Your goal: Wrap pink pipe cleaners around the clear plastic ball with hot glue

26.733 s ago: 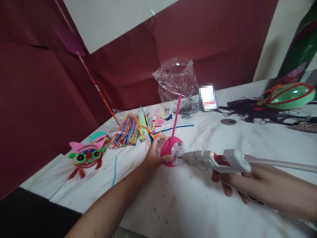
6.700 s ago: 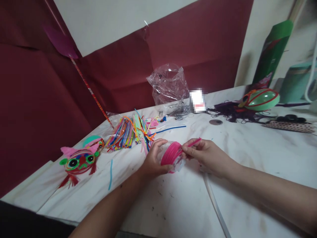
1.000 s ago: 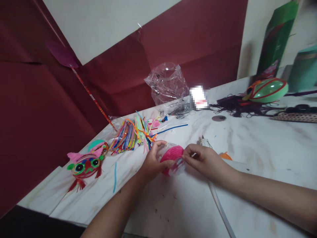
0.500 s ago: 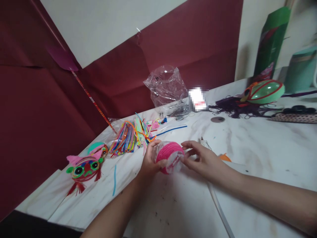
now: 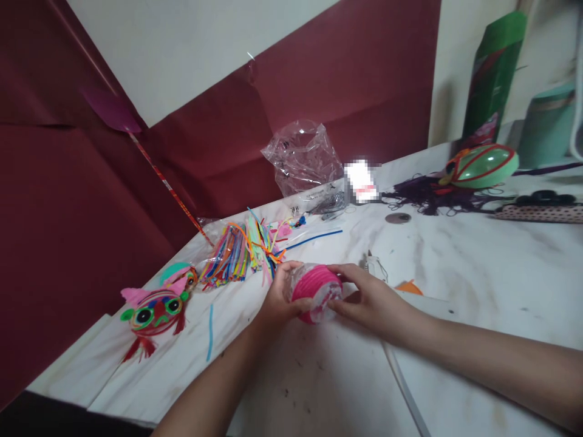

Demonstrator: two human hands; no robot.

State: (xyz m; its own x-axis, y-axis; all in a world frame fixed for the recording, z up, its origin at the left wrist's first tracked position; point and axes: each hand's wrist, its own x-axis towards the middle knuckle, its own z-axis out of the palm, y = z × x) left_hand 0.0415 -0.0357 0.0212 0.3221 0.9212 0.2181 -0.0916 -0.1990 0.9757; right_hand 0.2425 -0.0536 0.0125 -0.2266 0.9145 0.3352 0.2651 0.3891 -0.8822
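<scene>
A clear plastic ball wound with pink pipe cleaner is held just above the white marble table, in the middle of the view. My left hand cups its left side, thumb and fingers wrapped round it. My right hand grips its right side, fingers curled against the clear part. A white glue gun lies on the table just behind my right hand, partly hidden by it.
A bundle of coloured pipe cleaners lies behind the ball. A finished pink-eared animal figure sits at the left. A clear plastic bag stands at the back. A green oval shell and dark threads lie at the far right.
My right hand has gone from pinching at the pink winding to opening and closing round the ball's right side. The ball has turned a little between both hands.
</scene>
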